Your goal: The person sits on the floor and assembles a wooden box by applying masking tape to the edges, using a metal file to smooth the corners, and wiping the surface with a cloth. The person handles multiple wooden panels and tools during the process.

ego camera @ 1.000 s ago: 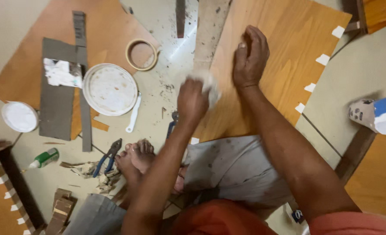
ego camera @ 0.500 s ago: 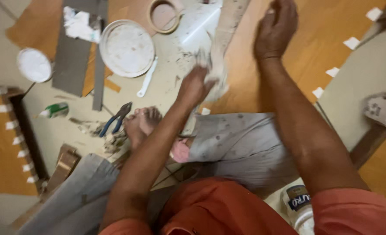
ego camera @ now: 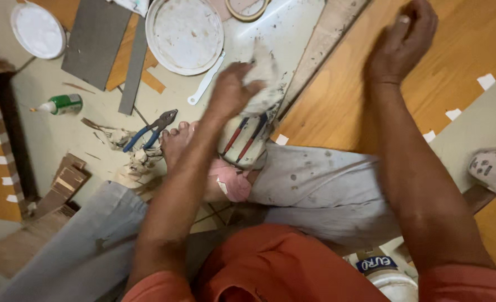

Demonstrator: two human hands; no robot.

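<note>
I sit on the floor [ego camera: 52, 140] with my legs folded, and my left hand [ego camera: 231, 92] is out in front of me with its fingers [ego camera: 248, 71] curled round a wad of whitish cloth [ego camera: 266, 84]. The cloth is pressed down at the near end of a long pale strip [ego camera: 329, 39] that runs along the edge of the wooden board [ego camera: 471, 39], and it is blurred, so I cannot tell how tightly I have it. My right hand [ego camera: 401, 42] lies on the wooden board, well apart from the left, fingers loosely bent and holding nothing; one fingertip has a pale smear on it.

Just below my left hand two red-handled tools [ego camera: 247, 137] lie side by side against my knee. My bare foot [ego camera: 176, 142] is beside a pair of blue-handled pliers [ego camera: 150, 128]. Further out stand a round white lid [ego camera: 184, 34] smeared with dried paste, with a white spatula [ego camera: 206, 81] touching its rim, and a smaller white tub [ego camera: 37, 31] to the left. A small green-and-white glue bottle [ego camera: 62, 104] lies on its side near a grey slab [ego camera: 94, 42].
</note>
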